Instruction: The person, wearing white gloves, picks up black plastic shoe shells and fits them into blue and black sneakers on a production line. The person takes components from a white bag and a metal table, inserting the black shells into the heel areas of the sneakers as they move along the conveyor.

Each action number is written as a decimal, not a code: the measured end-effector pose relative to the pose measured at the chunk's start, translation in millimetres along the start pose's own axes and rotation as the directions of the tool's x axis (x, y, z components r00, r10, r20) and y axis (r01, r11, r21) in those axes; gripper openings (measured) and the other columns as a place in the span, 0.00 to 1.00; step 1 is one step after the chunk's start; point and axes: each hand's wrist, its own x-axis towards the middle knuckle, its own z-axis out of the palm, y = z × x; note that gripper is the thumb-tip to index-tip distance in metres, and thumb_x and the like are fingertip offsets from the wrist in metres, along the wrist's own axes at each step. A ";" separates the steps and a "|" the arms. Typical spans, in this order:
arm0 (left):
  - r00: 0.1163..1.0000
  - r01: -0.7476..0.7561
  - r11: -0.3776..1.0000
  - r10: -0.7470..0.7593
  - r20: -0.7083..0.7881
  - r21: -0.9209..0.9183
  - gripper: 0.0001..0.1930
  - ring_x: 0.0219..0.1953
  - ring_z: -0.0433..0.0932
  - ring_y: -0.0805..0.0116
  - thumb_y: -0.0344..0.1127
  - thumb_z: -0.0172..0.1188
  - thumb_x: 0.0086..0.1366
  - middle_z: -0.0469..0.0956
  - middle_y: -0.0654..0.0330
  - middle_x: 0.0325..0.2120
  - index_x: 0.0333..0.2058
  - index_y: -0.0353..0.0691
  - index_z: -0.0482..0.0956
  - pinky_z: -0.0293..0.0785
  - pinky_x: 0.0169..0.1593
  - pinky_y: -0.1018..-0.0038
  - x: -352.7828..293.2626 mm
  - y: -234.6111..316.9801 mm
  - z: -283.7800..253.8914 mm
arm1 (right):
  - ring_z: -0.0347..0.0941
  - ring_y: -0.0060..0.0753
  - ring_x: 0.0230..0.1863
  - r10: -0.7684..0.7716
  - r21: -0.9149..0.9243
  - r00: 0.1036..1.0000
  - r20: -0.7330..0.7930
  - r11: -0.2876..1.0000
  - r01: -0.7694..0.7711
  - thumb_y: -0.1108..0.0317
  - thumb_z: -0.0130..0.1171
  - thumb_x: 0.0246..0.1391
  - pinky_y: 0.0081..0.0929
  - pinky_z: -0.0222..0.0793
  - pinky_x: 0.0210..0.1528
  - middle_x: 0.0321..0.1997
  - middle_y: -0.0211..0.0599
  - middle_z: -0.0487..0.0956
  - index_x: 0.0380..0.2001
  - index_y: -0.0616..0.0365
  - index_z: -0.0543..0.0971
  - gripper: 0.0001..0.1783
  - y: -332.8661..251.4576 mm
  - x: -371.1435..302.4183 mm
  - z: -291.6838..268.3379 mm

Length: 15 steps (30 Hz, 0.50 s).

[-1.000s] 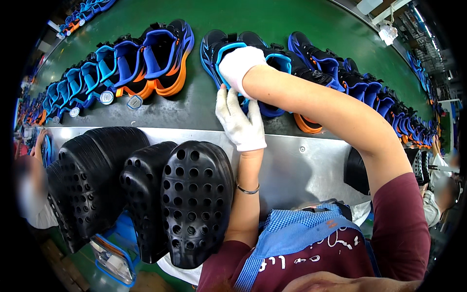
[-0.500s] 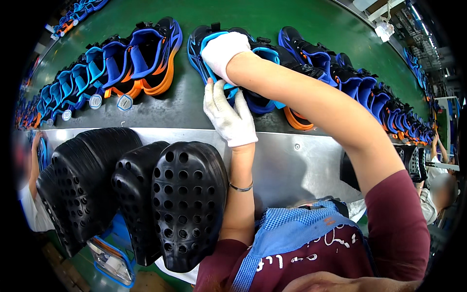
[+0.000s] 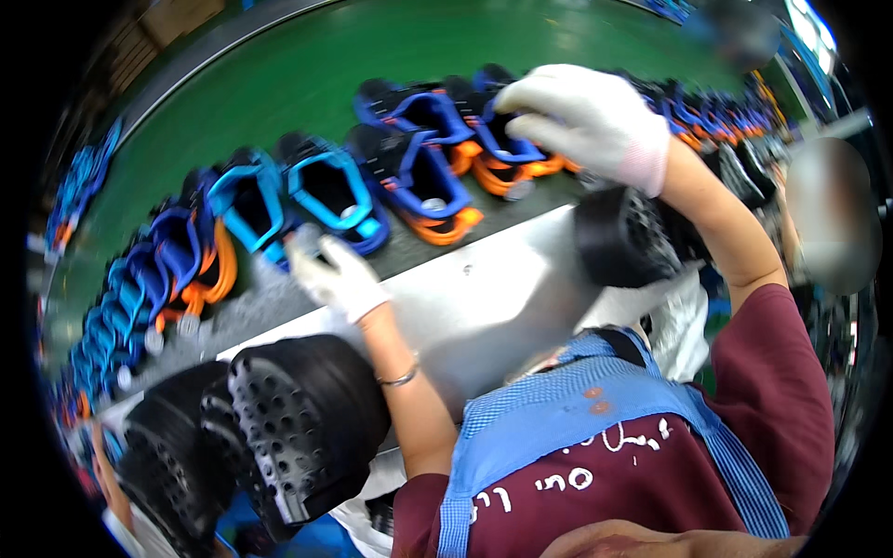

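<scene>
My left hand (image 3: 337,277), in a white glove, has its fingers stretched toward the heels of a pair of black and light-blue shoes (image 3: 330,191). A pale round piece lies at its fingertips; blur hides whether they touch it. To the right, my gloved right hand (image 3: 595,121) is over the black, blue and orange shoes (image 3: 507,139), thumb and fingers apart with nothing seen between them. It partly covers those shoes. Another blue and orange shoe (image 3: 419,181) stands between my two hands.
A long row of shoes (image 3: 126,298) runs down the left of the green table (image 3: 279,84). Perforated black shoe lasts or insert forms (image 3: 307,418) hang at the metal edge (image 3: 446,298) on the left, more (image 3: 623,237) on the right. Another person (image 3: 837,214) is at far right.
My right hand has come out of the light-blue shoe and moved right. My left hand is now lower, by the light-blue heels. The whole view has turned and shifted.
</scene>
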 end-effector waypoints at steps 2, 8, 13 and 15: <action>0.996 0.036 0.997 -0.030 0.085 -0.073 0.27 0.59 0.70 0.46 0.32 0.57 0.65 0.69 0.41 0.58 0.60 0.28 0.65 0.64 0.63 0.58 -4.2 4.6 1.2 | 0.77 0.43 0.42 0.207 -0.116 0.977 -0.057 0.970 -0.212 0.64 0.59 0.56 0.33 0.73 0.45 0.38 0.40 0.79 0.42 0.55 0.80 0.13 35.3 -74.7 -39.8; 0.995 0.072 0.997 -0.074 0.070 0.030 0.32 0.62 0.67 0.46 0.42 0.60 0.66 0.67 0.42 0.60 0.62 0.29 0.62 0.62 0.65 0.59 -16.0 -0.2 -3.9 | 0.78 0.42 0.40 0.561 -0.150 0.798 -0.221 0.789 -0.596 0.61 0.59 0.55 0.33 0.73 0.43 0.38 0.41 0.80 0.40 0.56 0.81 0.13 66.1 -251.9 -81.6; 0.996 -0.050 0.985 0.038 0.076 0.168 0.33 0.65 0.62 0.47 0.41 0.59 0.66 0.61 0.43 0.64 0.65 0.32 0.59 0.62 0.65 0.59 -31.2 19.9 -11.5 | 0.78 0.38 0.45 0.802 0.183 0.595 -0.048 0.593 -0.784 0.57 0.64 0.49 0.32 0.74 0.49 0.45 0.40 0.78 0.47 0.57 0.78 0.23 55.8 -313.7 -55.0; 0.990 -0.100 0.990 0.089 0.108 0.097 0.32 0.65 0.62 0.48 0.41 0.58 0.67 0.59 0.43 0.64 0.65 0.34 0.59 0.63 0.64 0.59 -33.9 37.5 -20.9 | 0.77 0.39 0.45 0.767 0.174 0.638 -0.060 0.638 -0.750 0.57 0.66 0.47 0.32 0.74 0.49 0.46 0.41 0.77 0.48 0.57 0.77 0.25 51.4 -315.6 -53.0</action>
